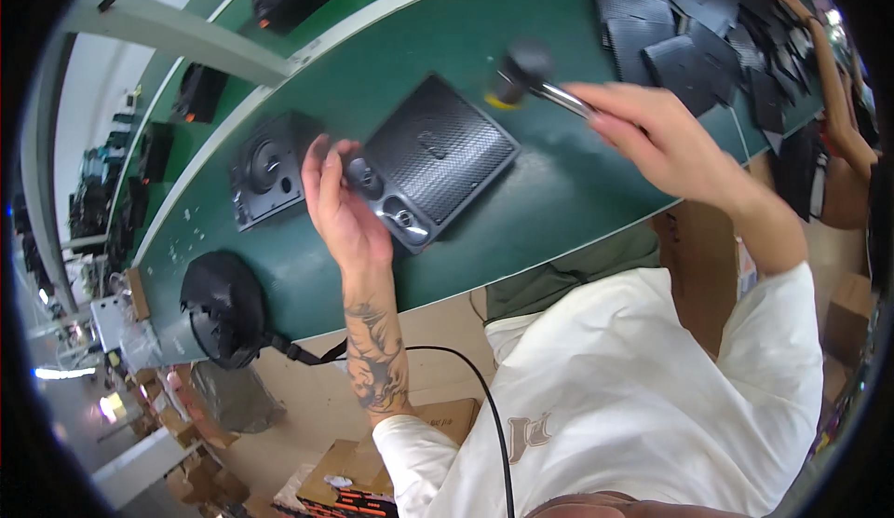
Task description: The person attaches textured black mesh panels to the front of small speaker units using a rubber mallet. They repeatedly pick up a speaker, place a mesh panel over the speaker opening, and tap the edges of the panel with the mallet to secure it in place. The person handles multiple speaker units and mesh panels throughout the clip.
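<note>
Gripped a mallet [533, 66] in the right hand [656, 131], with fingers wrapped round its handle, to the right of the grille-fronted speaker [447, 150]. Held the left hand [345, 206], with fingers partly spread, at that speaker's left edge, contact unclear. Had a green table [577, 183] beneath it and an uncovered cabinet [270, 169] leftward.
</note>
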The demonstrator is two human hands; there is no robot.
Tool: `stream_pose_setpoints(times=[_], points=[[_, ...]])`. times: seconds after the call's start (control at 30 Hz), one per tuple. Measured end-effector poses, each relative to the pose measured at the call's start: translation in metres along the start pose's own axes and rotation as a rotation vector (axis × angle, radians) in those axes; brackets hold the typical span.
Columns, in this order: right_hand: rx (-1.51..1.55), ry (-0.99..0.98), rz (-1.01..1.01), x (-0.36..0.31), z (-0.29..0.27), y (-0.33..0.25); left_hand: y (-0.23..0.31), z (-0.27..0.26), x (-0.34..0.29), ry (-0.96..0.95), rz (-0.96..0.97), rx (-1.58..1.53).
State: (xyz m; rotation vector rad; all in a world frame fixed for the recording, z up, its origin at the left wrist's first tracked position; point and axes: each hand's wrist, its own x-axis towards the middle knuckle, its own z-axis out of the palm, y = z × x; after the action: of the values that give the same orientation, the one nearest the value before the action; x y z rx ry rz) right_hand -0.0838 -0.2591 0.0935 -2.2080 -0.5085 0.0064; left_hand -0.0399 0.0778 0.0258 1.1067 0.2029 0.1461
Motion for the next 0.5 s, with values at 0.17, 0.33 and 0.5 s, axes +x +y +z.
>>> stream_pose_setpoints(times=[0.17,0.33,0.5], points=[[-0.233,0.075,-0.042,-0.052,0.013,0.033,0.007,0.003,-0.050,0.050,0.602,0.407],[-0.439,0.084,-0.036,-0.072,0.025,0.049,0.062,0.049,-0.048,-0.680,0.682,1.297],[-0.278,0.122,-0.074,-0.071,0.024,0.043,0.053,0.074,-0.024,-0.916,0.508,1.904]])
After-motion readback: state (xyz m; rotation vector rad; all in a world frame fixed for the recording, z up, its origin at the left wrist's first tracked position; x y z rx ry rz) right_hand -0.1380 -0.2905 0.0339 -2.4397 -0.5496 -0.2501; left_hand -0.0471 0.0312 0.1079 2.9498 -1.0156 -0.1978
